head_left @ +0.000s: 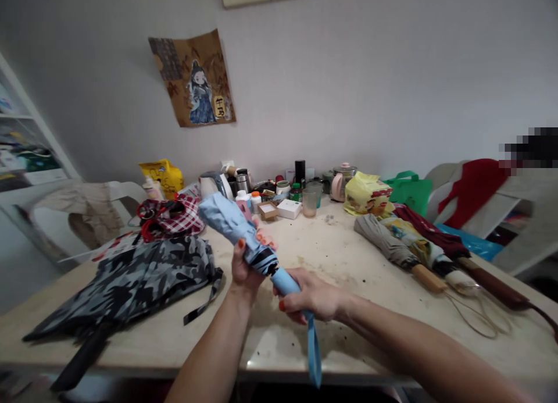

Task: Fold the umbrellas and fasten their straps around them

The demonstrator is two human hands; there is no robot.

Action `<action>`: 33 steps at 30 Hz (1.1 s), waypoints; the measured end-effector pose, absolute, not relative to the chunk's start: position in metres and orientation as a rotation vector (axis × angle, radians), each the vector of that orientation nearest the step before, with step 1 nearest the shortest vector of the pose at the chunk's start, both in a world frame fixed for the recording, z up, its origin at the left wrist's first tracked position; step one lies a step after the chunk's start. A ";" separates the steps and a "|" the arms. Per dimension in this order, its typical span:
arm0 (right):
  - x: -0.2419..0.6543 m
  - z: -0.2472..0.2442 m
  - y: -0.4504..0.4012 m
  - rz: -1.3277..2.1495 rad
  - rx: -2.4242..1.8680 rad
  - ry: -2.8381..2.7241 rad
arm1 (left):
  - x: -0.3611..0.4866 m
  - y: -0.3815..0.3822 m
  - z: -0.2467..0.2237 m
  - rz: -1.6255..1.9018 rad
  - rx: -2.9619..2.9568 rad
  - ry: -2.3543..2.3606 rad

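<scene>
A folded light blue umbrella is held in both hands above the table, tilted with its top toward the upper left. My left hand is wrapped round the lower canopy, just above the dark band. Around the blue handle my right hand is closed, and a blue wrist strap hangs below it. To the left, nearest my left hand, lies a loosely gathered camouflage umbrella with a black handle. On the right lie a grey umbrella with a wooden handle, a flowered umbrella and a dark red umbrella.
Along the wall, the table bears bottles, cups, small boxes and a pink-handled kettle. A checked cloth item and a yellow bag sit at back left. A green bag stands at back right, beside chairs.
</scene>
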State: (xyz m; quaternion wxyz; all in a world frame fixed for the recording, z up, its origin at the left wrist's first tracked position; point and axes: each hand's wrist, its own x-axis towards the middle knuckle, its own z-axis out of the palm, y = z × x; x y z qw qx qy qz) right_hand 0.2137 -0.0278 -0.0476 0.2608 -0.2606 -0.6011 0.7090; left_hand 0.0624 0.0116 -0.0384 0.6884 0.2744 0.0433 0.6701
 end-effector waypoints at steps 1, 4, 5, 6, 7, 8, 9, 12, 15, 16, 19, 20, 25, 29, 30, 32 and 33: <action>0.214 -0.047 -0.029 2.008 -0.646 -1.581 | 0.062 0.010 -0.039 1.496 0.619 0.025; 0.213 -0.048 -0.029 2.150 -0.566 -1.477 | 0.064 0.008 -0.041 1.459 0.632 -0.056; 0.212 -0.048 -0.028 2.146 -0.572 -1.463 | 0.065 0.009 -0.041 1.446 0.636 -0.046; 0.212 -0.049 -0.027 2.110 -0.601 -1.468 | 0.065 0.012 -0.042 1.439 0.637 -0.015; 0.211 -0.050 -0.025 2.043 -0.651 -1.497 | 0.065 0.015 -0.042 1.443 0.634 0.036; 0.211 -0.050 -0.022 1.951 -0.716 -1.540 | 0.066 0.018 -0.043 1.460 0.625 0.101; 0.211 -0.051 -0.020 1.849 -0.788 -1.587 | 0.066 0.021 -0.044 1.485 0.611 0.176; 0.211 -0.050 -0.015 1.654 -0.947 -1.656 | 0.072 0.027 -0.049 1.572 0.564 0.377; 0.216 -0.038 -0.014 1.608 -0.969 -1.623 | 0.085 0.022 -0.053 1.496 0.685 0.472; 0.220 -0.032 -0.014 1.556 -0.994 -1.619 | 0.089 0.019 -0.054 1.430 0.765 0.472; 0.243 -0.014 -0.012 1.265 -1.195 -1.637 | 0.096 0.012 -0.056 1.225 0.968 0.522; 0.255 -0.010 -0.011 1.153 -1.282 -1.637 | 0.095 0.013 -0.056 1.204 0.995 0.600; 0.347 -0.006 -0.007 0.651 -1.678 -1.561 | 0.085 0.021 -0.054 1.217 1.003 0.919; 0.429 -0.009 -0.010 0.182 -1.972 -1.561 | 0.087 0.018 -0.052 1.208 1.070 0.856; 0.446 -0.011 -0.011 0.086 -2.038 -1.552 | 0.088 0.017 -0.052 1.205 1.096 0.863; 0.475 -0.015 -0.014 -0.041 -2.168 -1.531 | 0.090 0.014 -0.052 1.191 1.156 0.875; 0.486 -0.018 -0.015 -0.085 -2.225 -1.523 | 0.091 0.013 -0.052 1.180 1.184 0.877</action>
